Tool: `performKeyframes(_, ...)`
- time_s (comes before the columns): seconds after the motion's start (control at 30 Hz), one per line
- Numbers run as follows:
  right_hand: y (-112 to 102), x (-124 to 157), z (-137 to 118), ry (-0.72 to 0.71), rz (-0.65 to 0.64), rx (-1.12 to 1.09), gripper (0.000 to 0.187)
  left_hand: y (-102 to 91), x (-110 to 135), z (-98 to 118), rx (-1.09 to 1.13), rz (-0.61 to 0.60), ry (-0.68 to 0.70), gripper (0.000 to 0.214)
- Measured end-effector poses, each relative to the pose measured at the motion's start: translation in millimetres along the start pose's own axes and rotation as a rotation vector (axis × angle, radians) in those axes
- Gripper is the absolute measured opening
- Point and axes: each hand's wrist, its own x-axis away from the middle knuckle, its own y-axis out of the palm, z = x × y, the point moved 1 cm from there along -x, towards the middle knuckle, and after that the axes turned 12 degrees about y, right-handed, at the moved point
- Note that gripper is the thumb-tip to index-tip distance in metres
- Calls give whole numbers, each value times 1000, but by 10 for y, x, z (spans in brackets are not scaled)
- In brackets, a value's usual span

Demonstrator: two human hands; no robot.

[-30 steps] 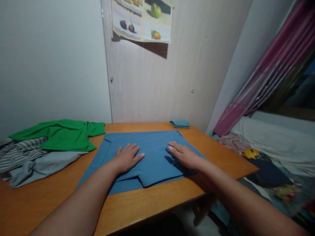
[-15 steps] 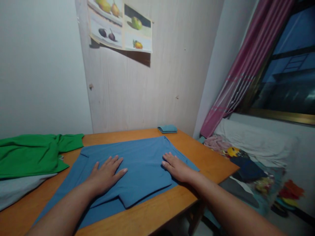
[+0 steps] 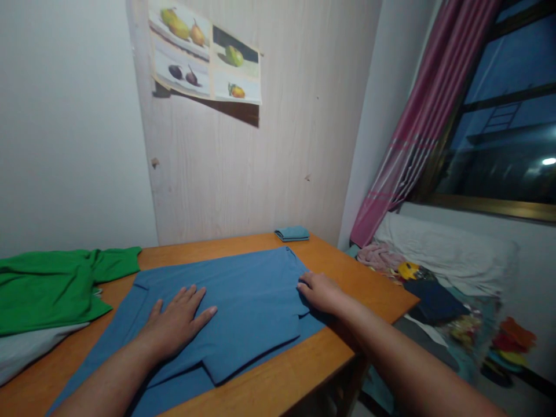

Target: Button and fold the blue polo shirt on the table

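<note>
- One blue garment (image 3: 247, 313) is laid out across the table (image 3: 369, 301), its far edge set a little in from the back of the table and its lower left part cut off by the bottom of the view.
- Along the near side, a strip of wood is left between the garment and the table's front edge; to the right, a wider wedge of wood is shown, narrowing to the table's corner.
- The upper layer's near edge is broken by a step, and a band of the lower layer is exposed beneath it.
- Two hands are seen: the left hand (image 3: 176, 321) is pressed flat on the garment, with thumb and fingers spread wide.
- The right hand (image 3: 319, 292) is placed at the garment's right edge, with fingers held narrow and bent; whether cloth is pinched cannot be told.
- On the left, one green garment (image 3: 47, 289) is laid partly over one grey cloth (image 3: 37, 347); a narrow gap of wood is kept between the green and the blue.
- One folded teal cloth (image 3: 292, 233) is set near the back edge, apart from the blue.
- One poster (image 3: 237, 81), divided into four panels, is fixed to the wall.
</note>
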Motion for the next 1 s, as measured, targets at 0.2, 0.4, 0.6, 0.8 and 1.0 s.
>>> performKeyframes(0.2,-43,-521,-90,157,115,-128,31,22,-19,-37,2,14,6,85)
performKeyframes(0.4,47,-807,-59,241,111,-106,23,61,-25,-74,-2,7,3,84)
performKeyframes(0.6,135,-848,-73,258,105,-88,26,44,-16,-57,-9,3,0,85)
performKeyframes(0.8,160,-880,-46,334,126,-67,32,21,-14,-35,-1,5,-4,85)
performKeyframes(1.0,202,-899,27,407,118,-72,32,17,-10,-39,8,21,3,84)
